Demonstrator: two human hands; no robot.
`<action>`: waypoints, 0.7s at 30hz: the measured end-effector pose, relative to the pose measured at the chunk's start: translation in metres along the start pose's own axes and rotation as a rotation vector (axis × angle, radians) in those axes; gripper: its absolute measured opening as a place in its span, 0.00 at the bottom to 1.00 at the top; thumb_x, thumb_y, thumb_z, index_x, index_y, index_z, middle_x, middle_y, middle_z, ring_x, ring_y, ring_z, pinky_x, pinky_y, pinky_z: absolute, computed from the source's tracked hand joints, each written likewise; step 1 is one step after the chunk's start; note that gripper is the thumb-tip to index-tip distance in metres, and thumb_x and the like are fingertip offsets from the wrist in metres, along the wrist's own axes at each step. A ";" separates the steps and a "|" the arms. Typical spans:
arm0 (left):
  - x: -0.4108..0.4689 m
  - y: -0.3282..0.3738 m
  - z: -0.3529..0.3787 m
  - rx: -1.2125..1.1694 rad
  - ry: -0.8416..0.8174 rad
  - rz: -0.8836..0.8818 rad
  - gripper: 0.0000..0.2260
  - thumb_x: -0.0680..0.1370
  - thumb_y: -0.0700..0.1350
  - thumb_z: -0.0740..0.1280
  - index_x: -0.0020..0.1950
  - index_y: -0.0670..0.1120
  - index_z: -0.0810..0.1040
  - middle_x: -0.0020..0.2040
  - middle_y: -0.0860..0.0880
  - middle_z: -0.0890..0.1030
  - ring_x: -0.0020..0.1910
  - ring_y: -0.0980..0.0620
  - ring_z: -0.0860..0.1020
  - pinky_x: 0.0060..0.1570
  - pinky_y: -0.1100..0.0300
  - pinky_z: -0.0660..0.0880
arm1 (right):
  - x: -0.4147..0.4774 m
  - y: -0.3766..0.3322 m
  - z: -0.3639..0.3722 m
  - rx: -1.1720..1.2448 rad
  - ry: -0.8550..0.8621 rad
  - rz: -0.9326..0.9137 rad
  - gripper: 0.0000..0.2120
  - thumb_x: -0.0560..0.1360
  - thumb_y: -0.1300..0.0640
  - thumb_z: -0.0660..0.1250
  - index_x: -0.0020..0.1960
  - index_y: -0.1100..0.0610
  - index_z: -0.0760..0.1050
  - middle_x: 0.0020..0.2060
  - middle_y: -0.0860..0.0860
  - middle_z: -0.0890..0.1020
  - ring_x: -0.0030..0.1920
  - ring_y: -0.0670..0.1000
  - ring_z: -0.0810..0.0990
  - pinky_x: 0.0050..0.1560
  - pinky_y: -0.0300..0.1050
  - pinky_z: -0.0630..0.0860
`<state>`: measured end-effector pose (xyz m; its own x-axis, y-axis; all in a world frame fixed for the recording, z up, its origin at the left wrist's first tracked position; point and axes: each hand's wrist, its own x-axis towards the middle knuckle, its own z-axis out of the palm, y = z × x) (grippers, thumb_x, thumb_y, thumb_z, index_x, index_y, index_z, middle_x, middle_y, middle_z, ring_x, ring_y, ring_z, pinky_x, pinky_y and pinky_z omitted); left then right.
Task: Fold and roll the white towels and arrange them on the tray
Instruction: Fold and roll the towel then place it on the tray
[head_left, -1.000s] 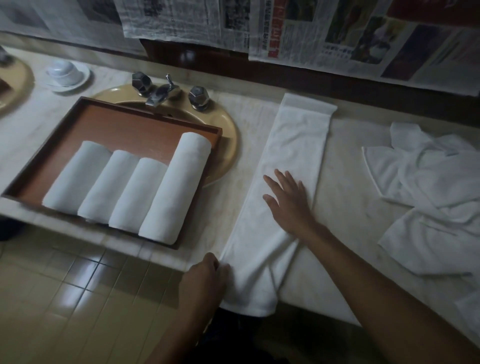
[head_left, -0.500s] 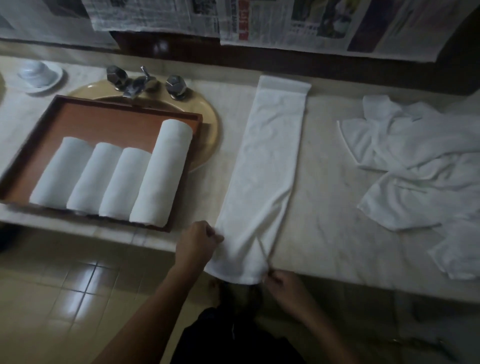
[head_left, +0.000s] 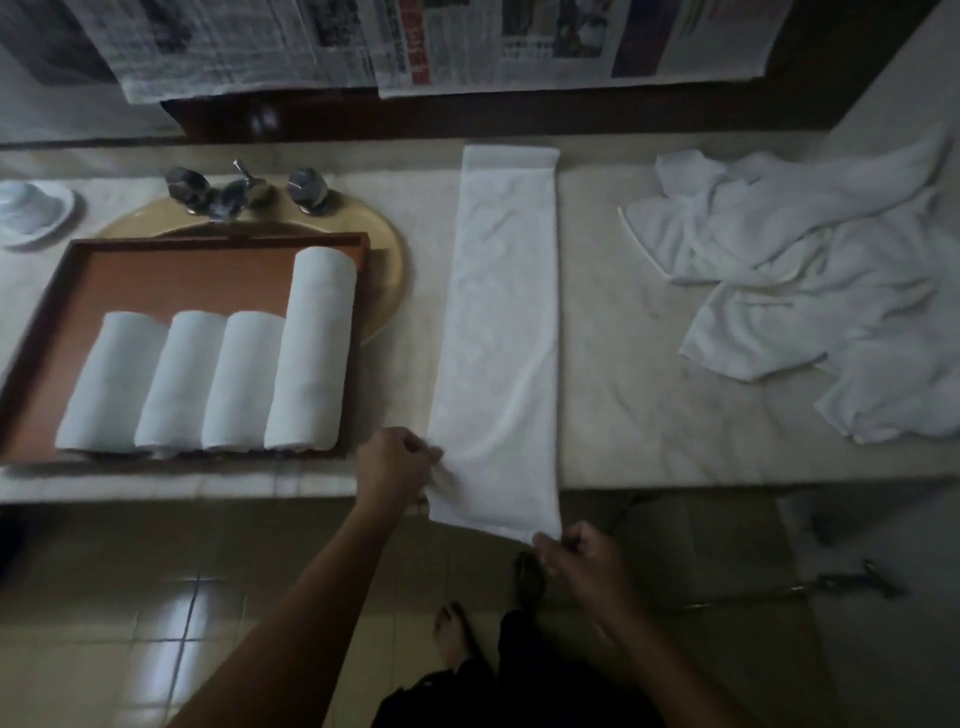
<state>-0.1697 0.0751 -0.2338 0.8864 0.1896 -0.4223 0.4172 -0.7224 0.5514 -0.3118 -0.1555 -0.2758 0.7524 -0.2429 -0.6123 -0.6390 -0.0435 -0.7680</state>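
The long towel (head_left: 498, 338) is white cloth, soft and matt with a faint woven texture. The four rolled towels (head_left: 311, 348) and the crumpled towel heap (head_left: 810, 291) are the same cloth. The tray (head_left: 182, 275) looks like reddish-brown wood, smooth with a low sheen. The counter (head_left: 639, 389) is pale veined stone, smooth. The tap (head_left: 234, 192) is shiny faceted metal, and the basin (head_left: 387, 270) is smooth, glossy yellow-tan. The newspaper sheets (head_left: 337, 47) are thin matt paper. The floor tiles (head_left: 171, 623) are glazed and reflect light.

Looked like a bathroom: marble counter (head_left: 623, 389) with basin (head_left: 385, 270) and chrome taps (head_left: 228, 192) up-left of left hand (head_left: 397, 462), tiled floor (head_left: 130, 623) below.
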 end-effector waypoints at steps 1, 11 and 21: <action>0.000 0.000 0.001 -0.009 -0.004 0.009 0.10 0.74 0.51 0.78 0.42 0.46 0.83 0.34 0.49 0.83 0.36 0.49 0.83 0.37 0.60 0.77 | 0.001 0.006 0.003 0.001 0.010 0.036 0.12 0.73 0.59 0.79 0.40 0.59 0.75 0.33 0.58 0.84 0.36 0.52 0.80 0.39 0.46 0.75; -0.074 -0.041 0.021 -0.238 0.028 -0.065 0.11 0.80 0.52 0.70 0.42 0.47 0.75 0.38 0.53 0.78 0.37 0.52 0.77 0.35 0.58 0.68 | 0.017 -0.010 0.015 0.079 -0.009 0.035 0.11 0.79 0.51 0.73 0.54 0.58 0.79 0.50 0.51 0.86 0.54 0.50 0.83 0.47 0.43 0.75; -0.064 -0.051 0.027 -0.591 -0.415 -0.145 0.09 0.80 0.50 0.71 0.51 0.44 0.85 0.44 0.50 0.88 0.44 0.52 0.85 0.44 0.59 0.76 | 0.027 -0.003 0.006 -0.094 0.065 -0.105 0.13 0.81 0.55 0.70 0.47 0.66 0.77 0.41 0.58 0.84 0.43 0.56 0.83 0.40 0.47 0.74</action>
<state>-0.2529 0.0819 -0.2549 0.7145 -0.0958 -0.6931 0.6665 -0.2082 0.7158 -0.2887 -0.1566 -0.2915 0.8059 -0.2947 -0.5135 -0.5718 -0.1622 -0.8042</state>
